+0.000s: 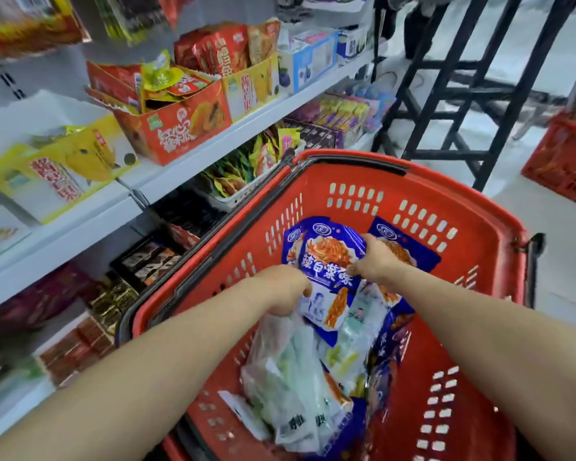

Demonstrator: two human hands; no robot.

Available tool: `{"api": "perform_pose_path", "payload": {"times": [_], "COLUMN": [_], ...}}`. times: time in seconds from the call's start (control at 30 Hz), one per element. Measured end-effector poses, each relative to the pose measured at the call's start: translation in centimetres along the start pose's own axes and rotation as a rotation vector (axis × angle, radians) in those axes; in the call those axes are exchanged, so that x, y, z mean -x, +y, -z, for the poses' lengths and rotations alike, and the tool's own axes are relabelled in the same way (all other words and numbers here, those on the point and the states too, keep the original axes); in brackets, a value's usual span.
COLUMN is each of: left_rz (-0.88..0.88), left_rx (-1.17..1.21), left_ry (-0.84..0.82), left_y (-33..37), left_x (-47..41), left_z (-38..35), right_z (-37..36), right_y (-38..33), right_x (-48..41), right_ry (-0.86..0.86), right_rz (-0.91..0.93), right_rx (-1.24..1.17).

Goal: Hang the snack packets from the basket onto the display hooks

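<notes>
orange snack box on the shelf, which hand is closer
Left. The left hand grips packets on the basket's shelf side, below the orange snack box; the right hand is farther across.

Near the centre, the top blue snack packet (330, 257) in the red basket (353, 161) carries a row of large white Chinese characters. The middle two look like 白菜, and the others are unclear. Toward six o'clock, pale snack packets (296, 387) show small dark characters along their lower edge, too blurred to read. On the shelf (167, 174), an orange carton (177, 128) at ten o'clock bears big white Chinese characters. A yellow carton (60, 171) at nine o'clock bears red ones. Neither is legible.
</notes>
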State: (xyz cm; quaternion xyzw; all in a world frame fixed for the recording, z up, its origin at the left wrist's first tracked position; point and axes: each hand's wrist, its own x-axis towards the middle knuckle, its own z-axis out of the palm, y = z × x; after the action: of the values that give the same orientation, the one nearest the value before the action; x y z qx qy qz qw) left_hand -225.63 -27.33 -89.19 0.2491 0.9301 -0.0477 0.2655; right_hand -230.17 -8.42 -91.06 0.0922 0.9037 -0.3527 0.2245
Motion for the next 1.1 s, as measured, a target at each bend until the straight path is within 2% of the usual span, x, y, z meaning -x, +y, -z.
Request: {"api": "perform_pose_path", "payload": {"times": [0.07, 0.13, 0.23, 0.3, 0.37, 0.43, 0.5, 0.57, 0.63, 0.87, 0.97, 1.1], "left_rz": [-0.038, -0.009, -0.044, -0.072, -0.087, -0.087, -0.069, -0.051, -0.028, -0.023, -0.116, -0.186], "left_rx": [-0.223, -0.314, -0.320, -0.245, -0.107, 0.075, 0.367, 0.609, 0.694, 0.680, 0.530, 0.417], "left_ry": [-0.073, -0.082, -0.066, -0.022, 0.149, 0.408, 0.652, 0.837, 0.968, 1.226, 1.272, 1.266], "left_y": [0.4, 0.4, -0.3, -0.7, -0.8, -0.7, -0.6, -0.8, -1.0, -2.5, -2.5, -2.3], "left_x": [-1.2, -1.5, -1.1, -0.6, 0.0, 0.8, 1.6, 1.8, 1.6, 1.6, 2.1, 2.5], "left_z": [-1.2, -1.6, -1.2, 0.1, 2.2, 4.4, 6.0, 6.5, 6.8, 7.3, 7.4, 7.7], "right_z": [0.6, 1.6, 3.9, 5.6, 7.0, 7.9, 8.1, 8.3, 8.8, 10.6, 11.1, 10.7], "right_y": [-0.8, -1.5, -2.4, -3.0, -3.2, -3.4, -3.5, -3.8, -4.4, -6.9, -8.0, -8.7], "right_x": [0.2, 0.1, 0.0, 0.2, 0.2, 0.1, 0.2, 0.5, 1.4, 4.4, 5.6, 6.4], "right_ry": [0.112, 0.206, 0.386, 0.447, 0.440, 0.373, 0.311, 0.273, 0.246, 0.161, 0.255, 0.369], "right_rz": [0.066, 0.136, 0.203, 0.239, 0.263, 0.260, 0.270, 0.305, 0.353, 0.517, 0.604, 0.661], "right_rx": [0.033, 0.002, -0.187, -0.310, -0.338, -0.375, -0.337, -0.269, -0.233, -0.392, -0.466, -0.367]}}
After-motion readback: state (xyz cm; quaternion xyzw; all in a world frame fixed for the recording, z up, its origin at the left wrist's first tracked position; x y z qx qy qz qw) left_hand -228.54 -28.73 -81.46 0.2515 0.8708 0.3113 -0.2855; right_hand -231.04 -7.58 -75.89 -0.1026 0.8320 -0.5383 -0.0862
